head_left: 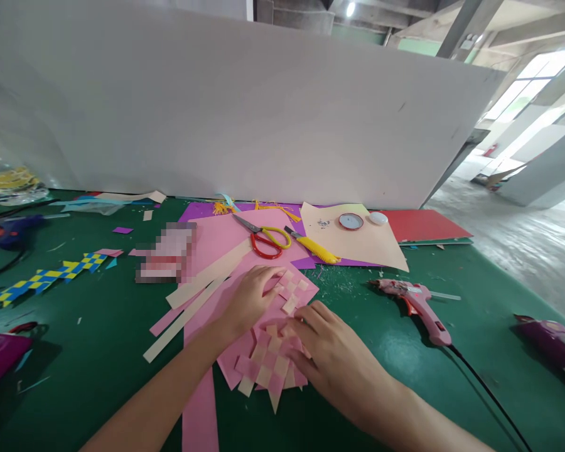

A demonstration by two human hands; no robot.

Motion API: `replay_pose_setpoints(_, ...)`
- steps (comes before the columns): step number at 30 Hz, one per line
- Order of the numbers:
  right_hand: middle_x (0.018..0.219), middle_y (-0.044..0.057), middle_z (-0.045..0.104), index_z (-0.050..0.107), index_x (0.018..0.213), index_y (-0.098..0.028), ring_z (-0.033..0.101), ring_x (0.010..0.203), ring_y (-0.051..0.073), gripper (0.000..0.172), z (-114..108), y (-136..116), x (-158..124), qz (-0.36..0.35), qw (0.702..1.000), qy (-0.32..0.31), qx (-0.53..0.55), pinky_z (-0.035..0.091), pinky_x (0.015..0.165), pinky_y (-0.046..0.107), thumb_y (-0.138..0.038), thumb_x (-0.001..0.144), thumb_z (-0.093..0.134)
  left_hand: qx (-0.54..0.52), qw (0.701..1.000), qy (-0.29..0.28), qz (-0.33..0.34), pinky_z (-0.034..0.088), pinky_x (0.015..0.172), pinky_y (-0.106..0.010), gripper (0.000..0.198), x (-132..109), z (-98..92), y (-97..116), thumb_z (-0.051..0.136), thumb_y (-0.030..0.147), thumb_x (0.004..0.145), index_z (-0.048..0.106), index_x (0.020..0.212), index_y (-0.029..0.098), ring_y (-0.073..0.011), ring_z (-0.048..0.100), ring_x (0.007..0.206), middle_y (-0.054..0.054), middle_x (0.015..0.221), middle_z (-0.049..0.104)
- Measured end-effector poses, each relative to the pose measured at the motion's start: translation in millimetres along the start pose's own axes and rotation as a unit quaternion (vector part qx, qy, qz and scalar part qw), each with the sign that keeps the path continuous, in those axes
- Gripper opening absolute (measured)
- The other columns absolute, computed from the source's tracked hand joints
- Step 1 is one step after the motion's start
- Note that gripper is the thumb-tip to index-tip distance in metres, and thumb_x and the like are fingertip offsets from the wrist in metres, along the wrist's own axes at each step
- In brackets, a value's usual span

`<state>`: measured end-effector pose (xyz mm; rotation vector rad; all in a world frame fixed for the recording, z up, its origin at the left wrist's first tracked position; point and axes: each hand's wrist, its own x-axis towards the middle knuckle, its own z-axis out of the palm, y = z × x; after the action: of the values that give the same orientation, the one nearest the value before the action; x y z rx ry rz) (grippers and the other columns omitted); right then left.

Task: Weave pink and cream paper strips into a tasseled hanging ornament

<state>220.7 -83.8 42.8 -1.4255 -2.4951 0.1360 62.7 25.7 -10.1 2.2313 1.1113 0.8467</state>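
A pink and cream woven paper piece [269, 359] lies on pink paper sheets near the front of the table, its lower strip ends pointed and uneven. A second checkered part [292, 292] shows just above it; whether the two are joined is hidden by my fingers. My left hand [248, 302] is curled at the upper part's left edge, thumb and forefinger at the paper. On the right side, my right hand [332, 351] grips the weave with bent fingers and thumb. Loose cream strips [188, 320] lie left of my left hand.
Red-and-yellow-handled scissors [266, 240] and a yellow utility knife [317, 248] lie beyond my hands. A pink glue gun [417, 304] with a trailing cord is at right. A round tin lid [351, 221] sits on cream paper. A white panel [245, 113] borders the back.
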Motion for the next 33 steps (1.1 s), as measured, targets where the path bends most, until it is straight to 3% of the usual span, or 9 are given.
replay_pose_setpoints(4,0.092,0.010,0.061,0.067,0.088,-0.014,0.054,0.092,0.027,0.046,9,-8,16,0.020,0.999,-0.028,-0.013,0.052,0.075,0.042,-0.056,0.071,0.068,-0.006,1.000,0.002,-0.010,0.044,0.098,-0.039,0.031,-1,-0.6,1,0.050,0.019,0.086,0.058,0.116,0.023,-0.0205,0.055,0.112,-0.003,0.119,0.062)
replay_pose_setpoints(6,0.089,0.011,0.061,0.067,0.084,-0.012,0.054,0.090,0.029,0.055,18,-15,19,0.015,0.999,-0.034,-0.018,0.052,0.070,0.041,-0.062,0.062,0.072,-0.004,1.000,0.005,-0.005,0.044,0.099,-0.039,0.032,-2,-0.1,0,0.051,0.018,0.085,0.058,0.116,0.023,-0.0202,0.055,0.112,-0.003,0.119,0.062)
replay_pose_setpoints(11,0.087,0.009,0.062,0.062,0.085,-0.015,0.055,0.086,0.026,0.028,32,-25,13,0.001,1.000,0.011,-0.005,0.050,0.065,0.035,-0.036,0.070,0.073,0.001,1.000,0.017,-0.005,0.045,0.097,-0.039,0.032,0,1.8,-2,0.053,0.015,0.082,0.061,0.112,0.022,-0.0210,0.056,0.110,-0.005,0.116,0.063)
replay_pose_setpoints(15,0.085,0.002,0.064,0.057,0.088,-0.019,0.057,0.081,0.019,0.023,23,-20,2,0.057,0.984,-0.024,0.169,0.048,0.066,0.028,-0.012,0.069,0.065,-0.012,0.999,0.016,-0.028,0.046,0.096,-0.038,0.036,1,1.4,2,0.055,0.010,0.079,0.061,0.111,0.024,-0.0199,0.058,0.107,-0.003,0.113,0.065)
replay_pose_setpoints(19,0.079,-0.004,0.064,0.056,0.095,-0.021,0.058,0.067,0.011,0.031,-3,5,-7,0.163,0.910,-0.069,0.376,0.045,0.060,0.020,-0.003,0.069,0.055,-0.011,0.999,0.011,-0.042,0.047,0.096,-0.038,0.034,-1,0.2,6,0.053,0.013,0.082,0.060,0.113,0.025,-0.0197,0.058,0.107,-0.002,0.113,0.064)
replay_pose_setpoints(22,0.075,-0.003,0.061,0.056,0.092,-0.020,0.056,0.066,0.012,0.019,-27,36,-11,0.224,0.896,-0.001,0.384,0.045,0.057,0.021,-0.015,0.074,0.059,0.007,0.999,-0.006,-0.042,0.044,0.099,-0.042,0.035,-3,0.0,7,0.052,0.020,0.086,0.057,0.120,0.025,-0.0223,0.052,0.116,-0.004,0.122,0.060)
replay_pose_setpoints(26,0.064,-0.005,0.053,0.054,0.097,-0.019,0.047,0.049,0.011,0.027,-45,71,-15,0.298,0.877,0.087,0.367,0.039,0.043,0.022,-0.032,0.076,0.063,0.023,0.997,-0.043,-0.055,0.044,0.100,-0.045,0.041,-3,-0.6,8,0.049,0.020,0.087,0.053,0.127,0.028,-0.0241,0.049,0.121,-0.003,0.129,0.057)
replay_pose_setpoints(30,0.059,-0.007,0.042,0.051,0.080,-0.020,0.039,0.050,0.010,0.023,-45,87,-6,0.287,0.897,0.125,0.313,0.032,0.044,0.022,-0.041,0.079,0.061,-0.001,0.998,-0.038,-0.059,0.045,0.100,-0.041,0.039,1,-3.9,10,0.045,0.018,0.089,0.056,0.124,0.028,-0.0218,0.051,0.119,-0.002,0.127,0.058)
replay_pose_setpoints(33,0.058,-0.007,0.029,0.035,0.063,-0.021,0.028,0.052,0.009,0.034,-38,94,13,0.258,0.918,0.111,0.281,0.023,0.045,0.023,-0.042,0.083,0.053,-0.011,0.996,-0.031,-0.081,0.048,0.097,-0.038,0.033,3,-8.4,12,0.046,0.020,0.088,0.061,0.117,0.026,-0.0210,0.057,0.113,-0.003,0.122,0.062)
